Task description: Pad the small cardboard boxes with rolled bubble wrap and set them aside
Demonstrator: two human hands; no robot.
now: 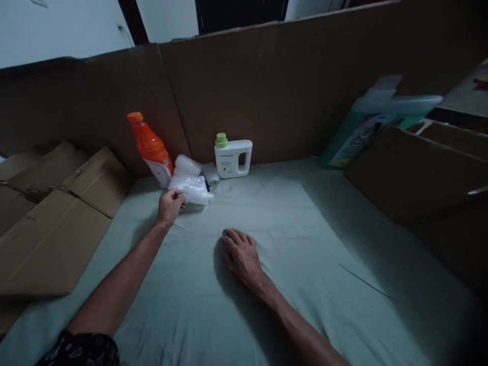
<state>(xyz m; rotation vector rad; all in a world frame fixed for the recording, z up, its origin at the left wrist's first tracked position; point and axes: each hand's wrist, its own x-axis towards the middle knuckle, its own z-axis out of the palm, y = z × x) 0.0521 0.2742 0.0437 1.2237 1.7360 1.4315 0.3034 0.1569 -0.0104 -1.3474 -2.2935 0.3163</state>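
Note:
My left hand [171, 207] pinches the near left edge of a piece of clear bubble wrap [190, 190], which lies folded on the pale green cloth [282, 203]. Behind it rests a second roll of bubble wrap [187, 165], and a smaller whitish roll [211, 174] sits to its right. An orange bottle [150, 147] leans by the cardboard, just left of the wrap. To the right stands a white jug [233, 158] with a green cap and a handle. Nearer to me, my right hand [243, 254] lies palm down on the cloth, fingers slightly spread, holding nothing.
A tall cardboard wall [274, 86] runs along the back. Folded cardboard boxes [53, 218] stand at the left, another cardboard piece [419, 173] at the right. A large green-blue jug [354, 132] leans behind that. A thin dark strand [366, 281] lies on the cloth.

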